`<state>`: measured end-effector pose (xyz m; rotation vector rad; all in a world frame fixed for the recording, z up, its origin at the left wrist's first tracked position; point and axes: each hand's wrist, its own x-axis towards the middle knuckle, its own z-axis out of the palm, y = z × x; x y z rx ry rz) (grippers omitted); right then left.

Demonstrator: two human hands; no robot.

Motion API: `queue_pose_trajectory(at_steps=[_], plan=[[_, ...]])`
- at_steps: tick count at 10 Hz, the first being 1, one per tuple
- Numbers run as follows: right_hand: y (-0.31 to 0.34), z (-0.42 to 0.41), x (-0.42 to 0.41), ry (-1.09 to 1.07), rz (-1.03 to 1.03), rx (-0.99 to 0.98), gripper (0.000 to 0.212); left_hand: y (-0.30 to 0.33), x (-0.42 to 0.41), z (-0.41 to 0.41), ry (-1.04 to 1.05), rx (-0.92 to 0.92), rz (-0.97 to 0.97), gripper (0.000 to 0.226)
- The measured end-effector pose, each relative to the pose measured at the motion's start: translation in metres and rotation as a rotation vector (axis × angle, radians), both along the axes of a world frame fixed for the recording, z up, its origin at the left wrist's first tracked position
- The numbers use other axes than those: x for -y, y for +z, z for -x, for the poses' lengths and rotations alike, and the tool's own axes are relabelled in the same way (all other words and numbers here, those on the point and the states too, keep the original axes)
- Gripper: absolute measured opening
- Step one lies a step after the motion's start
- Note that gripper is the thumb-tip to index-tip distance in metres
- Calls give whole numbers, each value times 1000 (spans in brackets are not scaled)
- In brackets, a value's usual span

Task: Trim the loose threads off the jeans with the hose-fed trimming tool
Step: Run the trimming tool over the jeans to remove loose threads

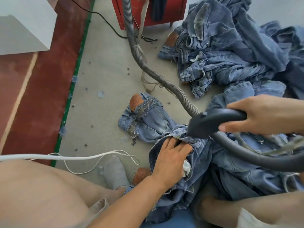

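A pair of blue jeans (218,163) lies over my lap in the lower right. My left hand (171,155) grips the denim near a folded seam, fingers tucked into the cloth. My right hand (261,116) is wrapped around the dark handle of the trimming tool (212,122), whose head presses against the seam just above my left fingers. A grey ribbed hose (139,53) runs from the tool up across the floor to the red machine (148,12).
A second pair of jeans (144,119) lies on the grey floor ahead. A heap of jeans (230,46) fills the upper right. A white cord (82,157) crosses at the left, over my knee and socked foot (115,173). A red mat (41,96) borders the left.
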<state>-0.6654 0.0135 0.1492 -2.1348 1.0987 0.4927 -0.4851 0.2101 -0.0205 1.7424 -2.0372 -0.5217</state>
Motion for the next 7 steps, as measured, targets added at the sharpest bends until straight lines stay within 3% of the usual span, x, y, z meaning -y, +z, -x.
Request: queue_pose_trajectory(at_steps=[2,3,4,5,6,7], plan=[[-17,-28,-16,73,120,20,40,1,-3,8,-135,150,0,58],[-14,-25,-4,-27,181,97,45,3,-6,18,-104,-134,-192,40],[-17,-17,3,-76,253,150,61,25,-3,39,508,-1257,-728,26],[-24,-13,5,-59,317,128,71,14,7,50,956,-1874,-956,80],[-30,-13,4,-56,290,70,73,5,13,44,1127,-1756,-1047,63],[-31,-20,-2,-27,198,13,63,-10,12,47,1099,-1243,-1010,53]])
